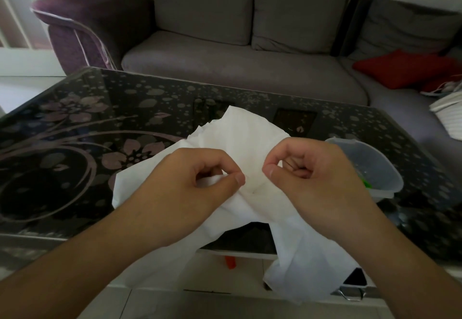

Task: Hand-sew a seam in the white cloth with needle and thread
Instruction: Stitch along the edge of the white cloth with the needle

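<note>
Both hands pinch the white cloth (250,131): left hand (197,181) bunching a fold, right hand (307,171) gripping just beside it. A clear plastic tub (370,166) sits on the counter (75,131) right of the right hand.

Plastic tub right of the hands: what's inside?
The translucent tub shows a bright green item through its wall. The right hand hides its near left part; other contents cannot be made out.

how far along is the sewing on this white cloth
Done: no finished stitching can be made out on the white cloth. In hand: the left hand pinches a fold of cloth and the right hand pinches beside it, over the glass table. Needle and thread are too small to tell. Left: as far as shows, the whole seam.
</note>
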Demonstrator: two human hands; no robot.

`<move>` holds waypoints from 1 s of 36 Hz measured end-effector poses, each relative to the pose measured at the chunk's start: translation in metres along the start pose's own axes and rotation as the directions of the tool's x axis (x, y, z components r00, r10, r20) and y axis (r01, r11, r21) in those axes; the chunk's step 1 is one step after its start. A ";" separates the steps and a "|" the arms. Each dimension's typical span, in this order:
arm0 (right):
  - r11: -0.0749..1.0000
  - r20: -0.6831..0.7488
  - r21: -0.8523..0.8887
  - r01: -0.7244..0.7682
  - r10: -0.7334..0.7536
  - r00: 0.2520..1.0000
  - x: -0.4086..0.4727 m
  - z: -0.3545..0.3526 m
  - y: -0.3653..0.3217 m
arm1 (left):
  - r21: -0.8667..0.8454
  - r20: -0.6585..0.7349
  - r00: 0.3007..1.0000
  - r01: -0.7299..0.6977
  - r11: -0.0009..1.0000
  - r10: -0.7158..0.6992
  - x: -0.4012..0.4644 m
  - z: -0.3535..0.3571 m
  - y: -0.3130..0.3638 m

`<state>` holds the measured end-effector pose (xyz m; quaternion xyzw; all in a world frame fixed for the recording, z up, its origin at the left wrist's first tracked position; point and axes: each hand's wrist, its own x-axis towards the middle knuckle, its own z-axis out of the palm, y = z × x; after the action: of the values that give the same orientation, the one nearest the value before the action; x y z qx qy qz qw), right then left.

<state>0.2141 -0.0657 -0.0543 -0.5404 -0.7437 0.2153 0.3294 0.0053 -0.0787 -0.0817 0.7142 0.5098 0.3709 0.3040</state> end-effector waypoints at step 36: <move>0.963 -0.205 -0.114 -0.243 0.216 0.955 0.005 -0.003 0.006 | 0.022 0.015 1.000 0.010 1.000 -0.010 -0.001 -0.002 0.003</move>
<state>0.2191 -0.0591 -0.0544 -0.6628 -0.6540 0.1475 0.3336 0.0046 -0.0804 -0.0781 0.7177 0.5149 0.3586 0.3019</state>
